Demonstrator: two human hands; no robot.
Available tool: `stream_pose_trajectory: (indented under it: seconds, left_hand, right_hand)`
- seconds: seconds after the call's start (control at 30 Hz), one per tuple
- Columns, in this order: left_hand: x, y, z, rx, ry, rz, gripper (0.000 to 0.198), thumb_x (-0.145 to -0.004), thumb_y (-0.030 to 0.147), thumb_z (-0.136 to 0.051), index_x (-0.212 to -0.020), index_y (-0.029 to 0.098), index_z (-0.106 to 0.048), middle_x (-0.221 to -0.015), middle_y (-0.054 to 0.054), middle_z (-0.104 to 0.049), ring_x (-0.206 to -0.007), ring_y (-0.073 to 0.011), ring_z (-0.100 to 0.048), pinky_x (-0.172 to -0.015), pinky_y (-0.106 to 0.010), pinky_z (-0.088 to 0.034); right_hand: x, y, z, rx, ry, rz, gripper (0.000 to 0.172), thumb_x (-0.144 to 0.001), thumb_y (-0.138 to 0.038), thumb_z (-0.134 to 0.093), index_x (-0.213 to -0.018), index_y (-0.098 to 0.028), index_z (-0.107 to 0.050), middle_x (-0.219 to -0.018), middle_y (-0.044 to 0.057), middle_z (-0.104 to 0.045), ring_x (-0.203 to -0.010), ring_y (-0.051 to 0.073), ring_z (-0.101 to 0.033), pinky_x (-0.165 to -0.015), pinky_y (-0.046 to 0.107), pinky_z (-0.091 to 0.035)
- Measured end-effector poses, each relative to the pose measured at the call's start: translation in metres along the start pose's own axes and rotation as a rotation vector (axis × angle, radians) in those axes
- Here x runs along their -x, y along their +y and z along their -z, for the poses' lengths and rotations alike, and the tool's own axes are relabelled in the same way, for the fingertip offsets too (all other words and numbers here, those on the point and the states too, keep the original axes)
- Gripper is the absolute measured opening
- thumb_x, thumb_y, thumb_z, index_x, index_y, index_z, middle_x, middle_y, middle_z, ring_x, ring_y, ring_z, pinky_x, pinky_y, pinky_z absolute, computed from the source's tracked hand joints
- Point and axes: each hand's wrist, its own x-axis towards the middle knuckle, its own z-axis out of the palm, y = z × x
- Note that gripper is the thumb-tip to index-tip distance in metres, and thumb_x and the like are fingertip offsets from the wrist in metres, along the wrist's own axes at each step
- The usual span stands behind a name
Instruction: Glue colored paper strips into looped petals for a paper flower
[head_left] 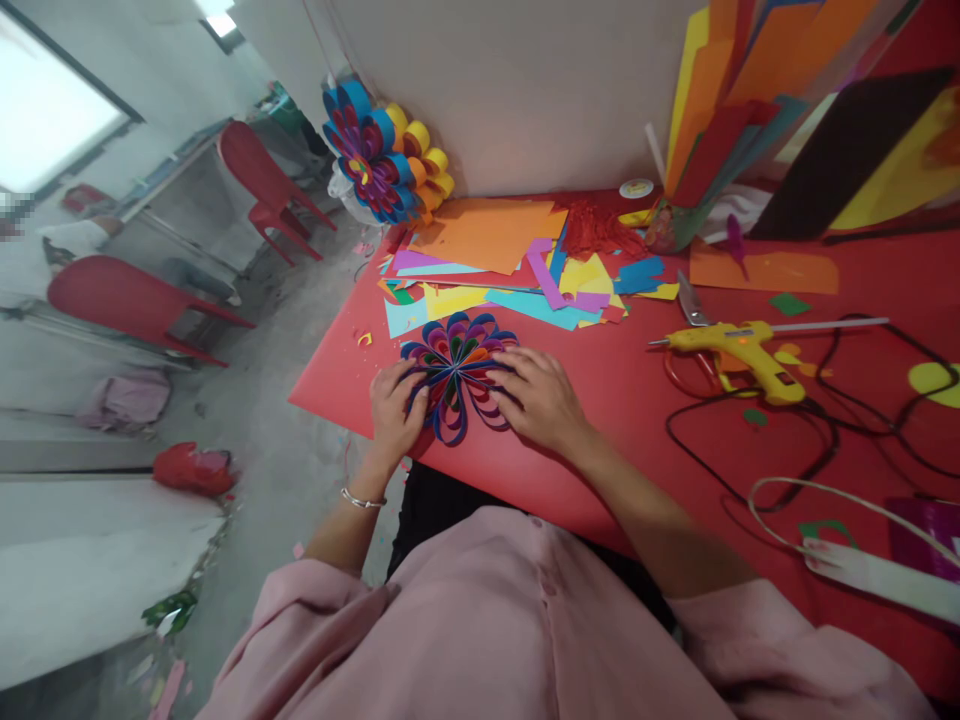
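Note:
A paper flower (pixel 454 352) of looped strips, with dark blue outer petals and red, green, orange and purple inner loops, lies on the red table near its front left edge. My left hand (pixel 396 405) grips the petals on its left side, thumb and fingers bent around them. On the opposite side, my right hand (pixel 541 396) holds the right petals with curled, slightly parted fingers. Parts of the outer loops are hidden under my fingertips. The flower's pale centre shows between both hands.
Coloured paper sheets (pixel 487 232) and scraps lie behind the flower. To the right are a yellow glue gun (pixel 739 350), scissors (pixel 691 300), a looping black cord (pixel 679 440) and a white power strip (pixel 877 578). A finished paper flower (pixel 367 150) hangs at back left. Red chairs (pixel 124 295) stand beyond.

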Motion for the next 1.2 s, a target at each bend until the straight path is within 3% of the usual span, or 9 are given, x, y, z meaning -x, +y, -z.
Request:
stream_pose_trajectory:
  seconds: [0.1, 0.27, 0.63, 0.93, 1.2]
  left_hand:
    - [-0.009, -0.009, 0.007, -0.033, -0.017, 0.016, 0.023, -0.097, 0.036, -0.061, -0.11, 0.022, -0.074, -0.127, -0.012, -0.074, -0.121, -0.0279, -0.067, -0.107, -0.05, -0.05]
    - [-0.013, -0.013, 0.017, -0.065, -0.123, 0.027, 0.018, -0.091, 0.036, -0.066, -0.1, 0.025, -0.076, -0.108, -0.007, -0.079, -0.105, -0.0279, -0.071, -0.101, -0.049, -0.049]
    - [-0.009, -0.009, 0.011, -0.146, -0.162, -0.016, 0.008, -0.091, 0.036, -0.076, -0.094, 0.03, -0.08, -0.091, -0.002, -0.083, -0.096, -0.029, -0.071, -0.092, -0.05, -0.045]
    - [-0.01, 0.002, 0.006, -0.159, -0.153, 0.005, 0.011, -0.092, 0.028, -0.071, -0.087, 0.031, -0.081, -0.086, 0.0, -0.083, -0.087, -0.0271, -0.068, -0.081, -0.046, -0.041]
    - [-0.009, 0.013, 0.012, -0.142, -0.23, 0.029, 0.014, -0.092, 0.024, -0.069, -0.089, 0.03, -0.082, -0.088, 0.0, -0.083, -0.089, -0.0248, -0.069, -0.085, -0.045, -0.041]
  right_hand:
    - [-0.008, 0.007, 0.001, 0.032, 0.0, -0.071, 0.034, -0.102, -0.032, -0.057, -0.13, -0.023, -0.075, -0.142, 0.009, -0.071, -0.135, 0.031, -0.057, -0.112, 0.05, -0.043]
    - [-0.027, 0.01, 0.001, 0.08, -0.126, -0.021, 0.038, -0.097, -0.024, -0.056, -0.13, -0.022, -0.075, -0.135, 0.01, -0.075, -0.133, 0.033, -0.056, -0.113, 0.053, -0.038]
    - [-0.038, 0.008, 0.0, 0.136, -0.2, -0.018, 0.03, -0.099, -0.021, -0.055, -0.113, -0.023, -0.082, -0.115, 0.008, -0.082, -0.116, 0.029, -0.062, -0.111, 0.051, -0.036]
    - [-0.035, 0.012, -0.003, 0.152, -0.212, -0.004, 0.032, -0.1, -0.017, -0.054, -0.106, -0.023, -0.084, -0.105, 0.007, -0.082, -0.108, 0.026, -0.062, -0.111, 0.048, -0.034]
    - [-0.034, 0.004, 0.017, 0.148, -0.3, -0.07, 0.027, -0.095, -0.016, -0.06, -0.099, -0.025, -0.085, -0.098, 0.005, -0.082, -0.109, 0.026, -0.062, -0.118, 0.048, -0.029]
